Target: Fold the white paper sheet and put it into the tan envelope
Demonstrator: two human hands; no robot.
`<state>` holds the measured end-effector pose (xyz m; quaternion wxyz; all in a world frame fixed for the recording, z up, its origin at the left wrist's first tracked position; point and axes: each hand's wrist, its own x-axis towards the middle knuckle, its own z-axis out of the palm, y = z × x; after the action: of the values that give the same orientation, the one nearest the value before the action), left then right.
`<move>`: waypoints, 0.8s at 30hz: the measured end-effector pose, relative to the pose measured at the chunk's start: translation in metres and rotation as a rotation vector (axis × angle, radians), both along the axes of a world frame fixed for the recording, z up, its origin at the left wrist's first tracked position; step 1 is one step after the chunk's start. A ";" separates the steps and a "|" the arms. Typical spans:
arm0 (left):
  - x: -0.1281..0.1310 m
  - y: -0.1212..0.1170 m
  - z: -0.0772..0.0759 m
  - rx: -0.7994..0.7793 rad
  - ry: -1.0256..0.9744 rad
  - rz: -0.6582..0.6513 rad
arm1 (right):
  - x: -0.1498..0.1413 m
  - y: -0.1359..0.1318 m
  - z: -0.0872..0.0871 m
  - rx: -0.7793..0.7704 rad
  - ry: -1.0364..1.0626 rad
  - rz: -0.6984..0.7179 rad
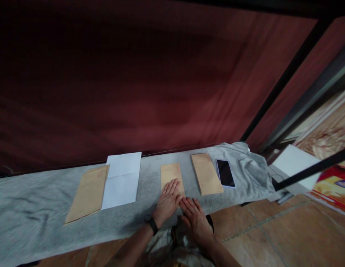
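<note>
pressing a brown envelope [170,172] with an open left hand [168,200], resting an open right hand [198,222] near its corner, with an opened-out sheet [122,183] and larger envelope [89,191] leftward, thick envelope [207,174] and phone [225,173] rightward.

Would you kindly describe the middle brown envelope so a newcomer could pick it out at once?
On the long grey cloth, find the white sheet and, to its right, the phone. Between them, the middle envelope lies under the left hand, whereas the envelope beside the phone is untouched.

Middle envelope [170,172] partly beneath left hand [167,201]
</note>
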<state>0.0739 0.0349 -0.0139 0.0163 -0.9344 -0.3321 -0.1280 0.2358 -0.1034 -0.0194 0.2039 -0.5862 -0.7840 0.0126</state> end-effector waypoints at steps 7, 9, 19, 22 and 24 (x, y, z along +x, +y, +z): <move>0.045 0.068 0.003 -0.098 0.022 0.078 | -0.005 0.000 0.007 0.009 0.024 -0.051; 0.053 0.078 0.003 -0.121 0.023 0.093 | -0.005 0.001 0.009 -0.006 0.023 -0.058; 0.039 0.055 -0.007 -0.121 -0.025 -0.009 | -0.003 -0.001 -0.001 0.025 0.004 -0.033; 0.031 0.042 -0.007 -0.127 -0.017 -0.044 | -0.003 -0.001 -0.005 0.031 -0.008 -0.030; 0.025 0.033 -0.006 -0.128 -0.017 -0.075 | -0.003 -0.002 -0.006 0.032 -0.007 -0.034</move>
<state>0.0994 0.0677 -0.0202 -0.0511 -0.9441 -0.3047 -0.1150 0.2327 -0.1049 -0.0249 0.2109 -0.5962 -0.7746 -0.0056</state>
